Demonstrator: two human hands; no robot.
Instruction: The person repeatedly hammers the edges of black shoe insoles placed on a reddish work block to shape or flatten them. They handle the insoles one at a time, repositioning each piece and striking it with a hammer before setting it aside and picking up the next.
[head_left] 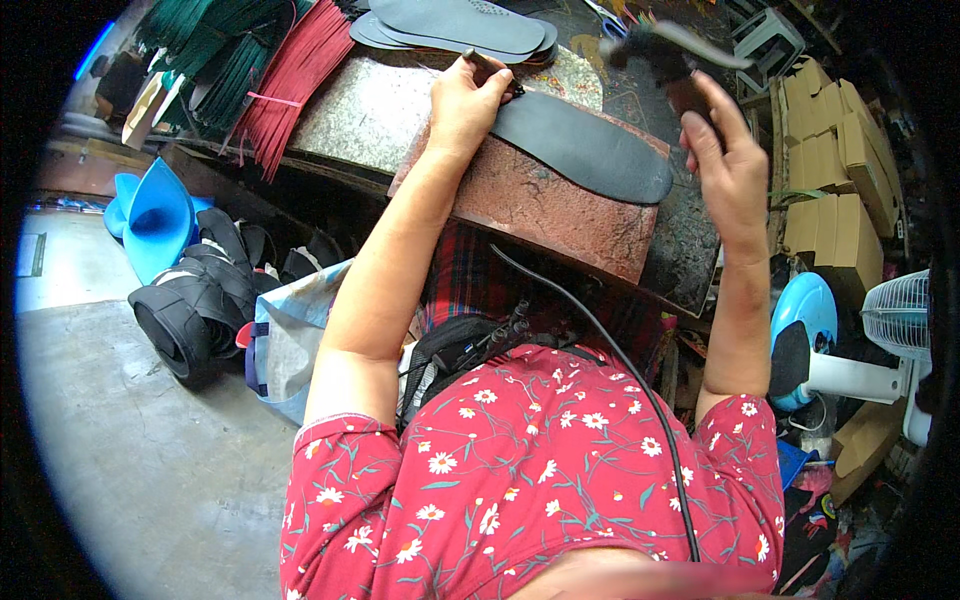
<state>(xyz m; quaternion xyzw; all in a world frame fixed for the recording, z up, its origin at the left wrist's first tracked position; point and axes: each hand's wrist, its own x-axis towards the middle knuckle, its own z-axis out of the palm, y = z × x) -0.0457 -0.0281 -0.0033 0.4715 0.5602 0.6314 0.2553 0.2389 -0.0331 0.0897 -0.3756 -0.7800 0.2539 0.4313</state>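
Observation:
A black sole-shaped piece [590, 150] lies flat on a reddish stone slab [560, 220] in front of me. My left hand [462, 112] is closed around a short dark punch-like tool [484, 66] at the far left end of the sole. The tool's lower tip is near the sole's edge; whether it touches cannot be made out. Raised to the right of the slab, my right hand [728, 165] grips a hammer [655, 52] by its handle. The hammer's head is smeared by motion. Several more dark grey soles [450, 30] are stacked beyond my left hand.
Bundles of red strips [300, 85] and dark green strips [215, 50] lie at the far left. Black rolled material [190, 310] and a blue curved piece [165, 220] sit at left. Cardboard boxes [835, 235] and a white fan [895, 315] stand right. A black cable [600, 330] crosses my lap.

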